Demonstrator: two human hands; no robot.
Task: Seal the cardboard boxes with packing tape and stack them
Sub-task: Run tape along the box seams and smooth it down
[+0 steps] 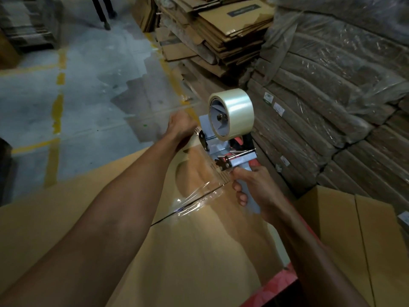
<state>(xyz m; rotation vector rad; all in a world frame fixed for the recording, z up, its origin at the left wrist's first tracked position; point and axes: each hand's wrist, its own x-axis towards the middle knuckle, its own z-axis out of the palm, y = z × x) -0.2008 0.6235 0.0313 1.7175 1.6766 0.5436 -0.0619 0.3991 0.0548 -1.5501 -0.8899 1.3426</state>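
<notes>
Cardboard box (88,207) noted filling the view from 6 to 9 o'clock, its flap seam running toward 2 o'clock. A strip of clear tape (199,197) is laid over the seam near centre; it is seen to be wrinkled and partly lifted. The tape dispenser (225,151) is held over the box's far part, at about 1 o'clock from the strip, with the tape roll (231,114) uppermost. Its handle is gripped by the right hand (254,189), fingers wrapped round it. The left hand (181,127) is placed at the far edge of the box, at 10 o'clock from the dispenser. Its fingers are hidden, so whether the edge is clasped or only pressed cannot be told. A second box (343,222) is noted at 4 o'clock.

Risks, as judged:
- Wrinkles may be locked in if the strip is not smoothed, leaving a weak seal.
- Tape may fold onto itself if the dispenser is drawn with slack.
- A ragged end may be left if the cut is made at an angle.
- The box may slide if the left hand's hold is loosened.
</notes>
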